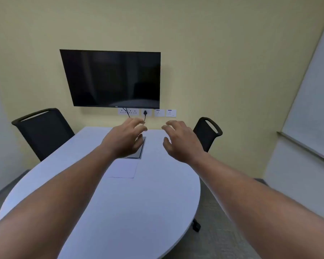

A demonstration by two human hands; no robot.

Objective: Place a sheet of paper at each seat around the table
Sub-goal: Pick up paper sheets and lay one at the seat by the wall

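while both arms reach forward over the white bench (105, 212), the left hand (124, 138) and the right hand (182, 142) hang in the air above its far half, side by side and apart, palms down. both hands are open, fingers spread and loosely curled, and neither one holds anything.

a sheet of paper (123, 170) lies flat on the bench just below and nearer than the left hand, under the left wrist — white on white, it shows mainly by its thin shadowed near edge and right edge. its long axis seems to run away from the person toward the far wall, with the short edge facing the near side, though the left forearm covers its left part, so the full outline cannot be read. whether it is one sheet or a small stack cannot be told.

directly under the left hand, touching the far end of the paper or just beyond it, a grey rectangular panel (138, 153) is set into the benchtop; the hand hides most of it and what it contains is not visible.

beyond the hands a dark screen (112, 79) hangs on the yellow wall, with a row of wall sockets (148, 113) under it, just above the fingertips, and a black plug in one. a black chair (43, 131) stands off to the left of the left hand, and another black chair (208, 131) just right of the right hand — both at the bench's far sides.
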